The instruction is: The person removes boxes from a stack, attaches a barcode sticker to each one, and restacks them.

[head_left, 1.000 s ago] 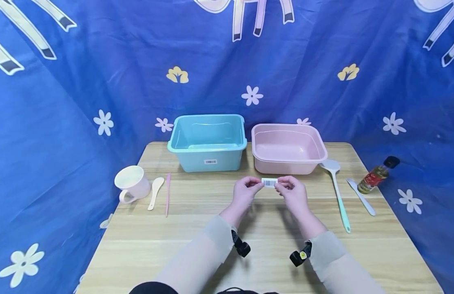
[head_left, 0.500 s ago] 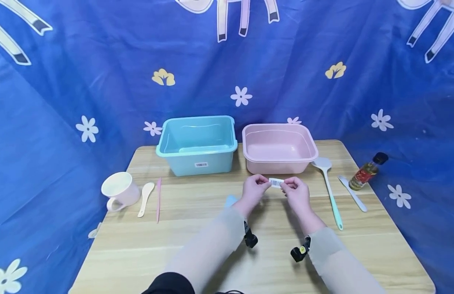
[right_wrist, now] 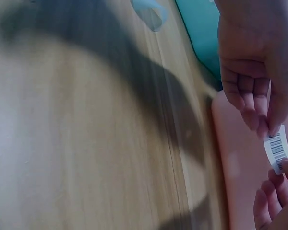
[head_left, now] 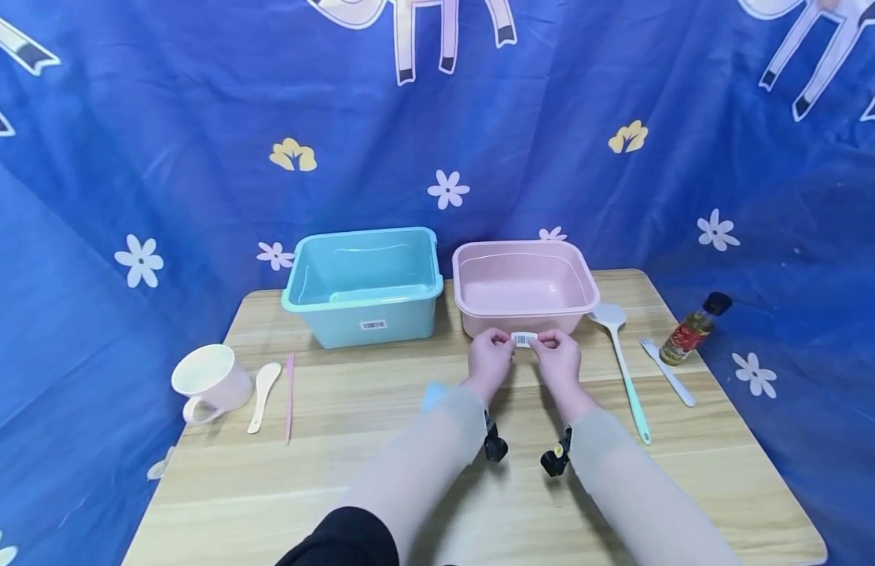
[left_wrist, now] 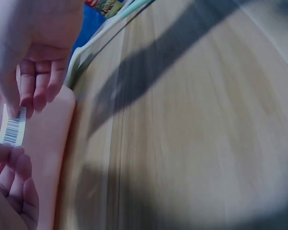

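A small white barcode label (head_left: pixel 523 339) is stretched between my two hands, right in front of the front wall of the pink basin (head_left: pixel 526 322). My left hand (head_left: pixel 490 365) pinches its left end between thumb and fingers. At the other end, the thumb and fingers of my right hand (head_left: pixel 559 366) pinch it too. In the left wrist view the barcode label (left_wrist: pixel 12 128) bows slightly, its printed side showing. The right wrist view has the same barcode label (right_wrist: pixel 278 149) overlapping the pink basin (right_wrist: pixel 245 163).
Left of the pink basin stands a blue basin (head_left: pixel 366 324) with a barcode label. A mug (head_left: pixel 212 382), spoon (head_left: pixel 264 396) and pink stick (head_left: pixel 290 398) lie left. To the right are a spatula (head_left: pixel 621 362), knife (head_left: pixel 667 373) and bottle (head_left: pixel 689 335). A light-blue piece (head_left: pixel 434 395) lies beside my left forearm.
Both hands have carried the barcode label forward, from over the table to the pink basin's front wall. The head view has shifted, so the scene sits further left.
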{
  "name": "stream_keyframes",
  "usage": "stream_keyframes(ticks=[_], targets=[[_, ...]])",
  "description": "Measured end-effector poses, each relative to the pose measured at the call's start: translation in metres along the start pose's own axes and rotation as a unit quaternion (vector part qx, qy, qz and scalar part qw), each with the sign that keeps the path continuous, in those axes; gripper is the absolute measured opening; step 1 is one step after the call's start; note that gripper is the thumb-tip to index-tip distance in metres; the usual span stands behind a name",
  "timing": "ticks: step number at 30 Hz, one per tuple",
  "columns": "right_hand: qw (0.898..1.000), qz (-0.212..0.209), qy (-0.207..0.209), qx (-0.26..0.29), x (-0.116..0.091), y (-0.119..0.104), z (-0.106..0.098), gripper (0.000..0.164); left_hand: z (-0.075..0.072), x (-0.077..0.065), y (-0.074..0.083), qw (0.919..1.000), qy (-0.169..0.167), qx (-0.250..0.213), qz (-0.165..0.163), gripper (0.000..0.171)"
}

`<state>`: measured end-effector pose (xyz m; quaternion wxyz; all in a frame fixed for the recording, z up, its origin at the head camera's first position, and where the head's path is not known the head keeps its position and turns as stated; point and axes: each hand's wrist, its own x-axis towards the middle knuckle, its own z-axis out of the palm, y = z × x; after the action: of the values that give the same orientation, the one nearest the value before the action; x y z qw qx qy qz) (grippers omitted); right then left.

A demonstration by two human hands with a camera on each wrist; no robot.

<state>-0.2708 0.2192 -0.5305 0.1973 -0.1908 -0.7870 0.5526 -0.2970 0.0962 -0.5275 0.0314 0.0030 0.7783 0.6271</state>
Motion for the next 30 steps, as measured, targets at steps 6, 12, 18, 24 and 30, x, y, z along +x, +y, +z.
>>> stream_keyframes(ticks=[6, 12, 18, 24, 30], targets=[[0.999, 0.042, 0.02, 0.022, 0.009, 0.004, 0.008, 0.014, 0.009, 0.006, 0.001, 0.9995, 0.025, 0.008, -0.015, 0.007], [0.996, 0.058, 0.038, 0.061, 0.014, 0.005, 0.015, 0.013, 0.016, 0.012, 0.002, 0.9987, 0.04, 0.021, -0.026, 0.007], [0.995, 0.059, 0.059, 0.056, 0.018, 0.006, 0.019, 0.013, 0.021, 0.014, 0.003, 0.9985, 0.043, 0.004, -0.035, 0.004], [0.995, 0.062, 0.062, 0.04, 0.02, 0.007, 0.023, 0.015, 0.024, 0.014, 0.002, 0.9978, 0.051, -0.009, -0.041, 0.004], [0.995, 0.065, 0.068, 0.038, 0.022, 0.007, 0.025, 0.016, 0.028, 0.015, 0.0, 0.9967, 0.057, -0.039, -0.043, 0.004]])
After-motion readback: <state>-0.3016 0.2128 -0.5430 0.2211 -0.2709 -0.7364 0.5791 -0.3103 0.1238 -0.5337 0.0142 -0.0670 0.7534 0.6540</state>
